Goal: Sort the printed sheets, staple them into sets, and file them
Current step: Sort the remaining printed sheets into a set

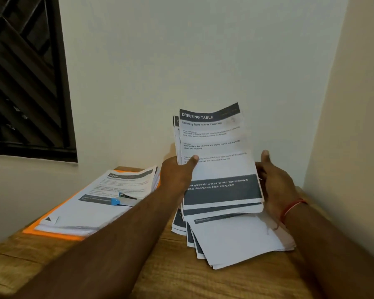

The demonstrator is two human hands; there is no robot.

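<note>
Stage: sorting, by judgement. There is paper on both sides of your hands, so you are partway through the task.
Left hand (pixel 177 173): grips the left edge of the held sheaf (pixel 216 152), with the thumb across the front page and the fingers behind it.
Right hand (pixel 276 182): holds the right edge of the same sheaf, thumb raised along the edge. The fingers go behind the paper and are hidden.
Held sheaf: several sheets, upright between your hands and clear of the table. The top page is headed "DRESSING TABLE". No staple can be made out.
Loose pile (pixel 235 236): directly below your hands on the wooden table (pixel 181 277), fanned and uneven. Treat it as unsorted.
Orange folder (pixel 52 233): the only container in view, lying flat well to the left of your left hand. Only its edges show.
Folder contents: a squared filed stack (pixel 91 203) of printed sheets lies on it. Whether these are stapled cannot be told.
Blue stapler (pixel 122 198): a stapler by its look. It rests on top of that stack, left of your left forearm, and neither hand touches it.
Done: part of the sheets appears gathered at the folder.
Left: the held sheaf and the loose pile are yet to be sorted, stapled and filed.
</note>
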